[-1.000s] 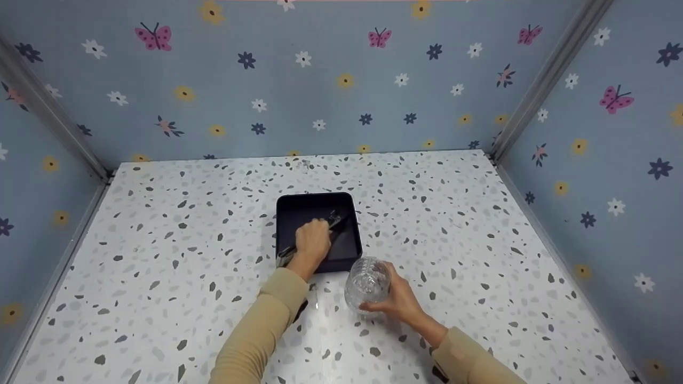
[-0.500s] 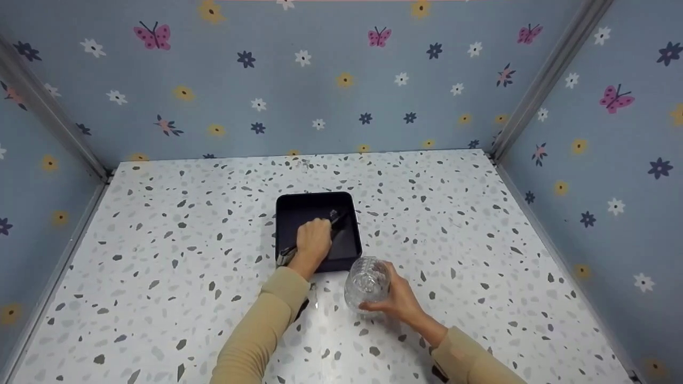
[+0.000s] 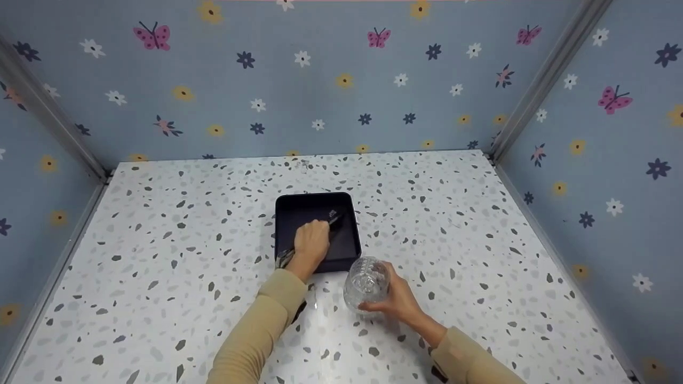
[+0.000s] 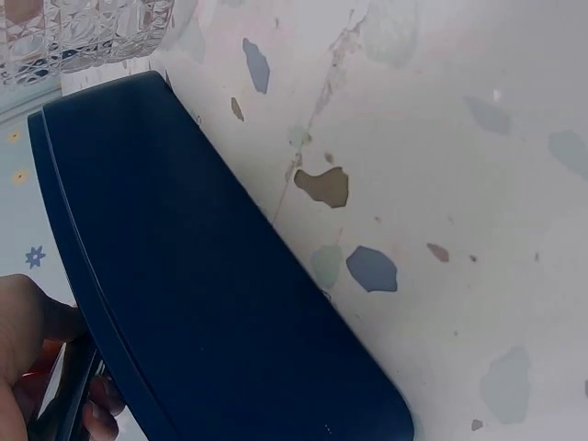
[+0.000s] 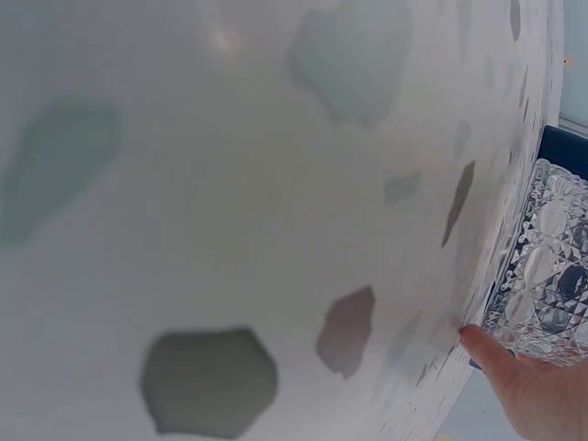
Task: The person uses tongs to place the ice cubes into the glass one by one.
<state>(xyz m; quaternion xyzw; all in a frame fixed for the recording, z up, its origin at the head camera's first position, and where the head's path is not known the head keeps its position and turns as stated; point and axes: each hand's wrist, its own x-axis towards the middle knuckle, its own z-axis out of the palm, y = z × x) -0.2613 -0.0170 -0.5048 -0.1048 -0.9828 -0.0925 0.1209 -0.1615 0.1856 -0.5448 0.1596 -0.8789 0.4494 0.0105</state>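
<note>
My left hand (image 3: 312, 242) is over a dark square tray (image 3: 344, 249), gripping a bundle of slender dark objects (image 3: 335, 219). Shiny ends stick out on both sides of the fist; their exact kind is unclear. In the left wrist view, the thumb and fingers close round dark shafts (image 4: 75, 390) beyond the tray's tall navy wall (image 4: 184, 266). My right hand (image 3: 397, 296) holds a clear, patterned glass vessel (image 3: 367, 282) by its side, near the tray's front right corner. The right wrist view shows the vessel's cut-glass surface (image 5: 551, 266), with the thumb along its lower edge.
The white speckled tabletop (image 3: 187, 298) stretches around the tray. Blue walls with flowers and butterflies (image 3: 331, 80) enclose it at the back and both sides. Grey metal strips (image 3: 539, 88) run along the wall corners.
The slender objects have turned slightly in my left hand, their far ends drawing closer together. My right hand and the glass vessel have stayed in place.
</note>
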